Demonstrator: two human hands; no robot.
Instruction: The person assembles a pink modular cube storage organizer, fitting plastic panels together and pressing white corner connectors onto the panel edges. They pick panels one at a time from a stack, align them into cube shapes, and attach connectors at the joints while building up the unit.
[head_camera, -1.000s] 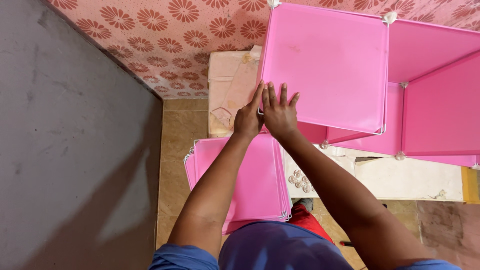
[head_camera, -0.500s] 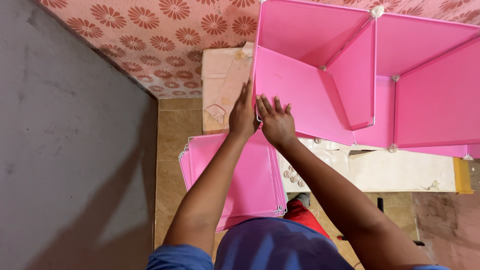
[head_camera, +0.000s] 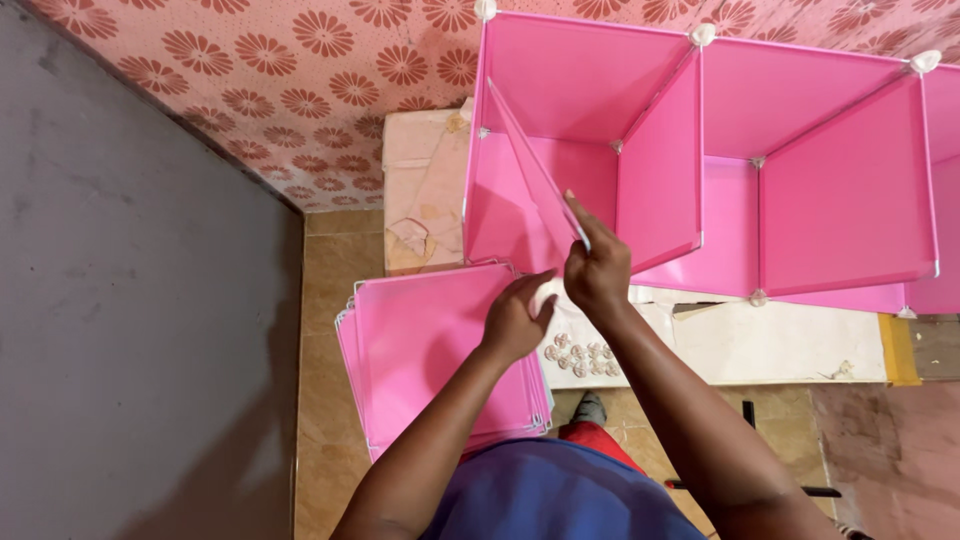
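- Right hand (head_camera: 598, 268) pinches the lower edge of a tilted pink panel (head_camera: 535, 175) inside the cube frame (head_camera: 700, 160)'s left bay.
- Left hand (head_camera: 515, 318) curled, holding a small white connector (head_camera: 546, 293), over the panel stack (head_camera: 440, 355).
- Right bay open.

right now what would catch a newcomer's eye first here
The big pink cube shelf fills the upper right, open cells facing the camera, against floral wallpaper. At centre the right hand grips a loose pink panel tilted inside the left cell, with the left hand just below, over a stack of pink panels on the floor.
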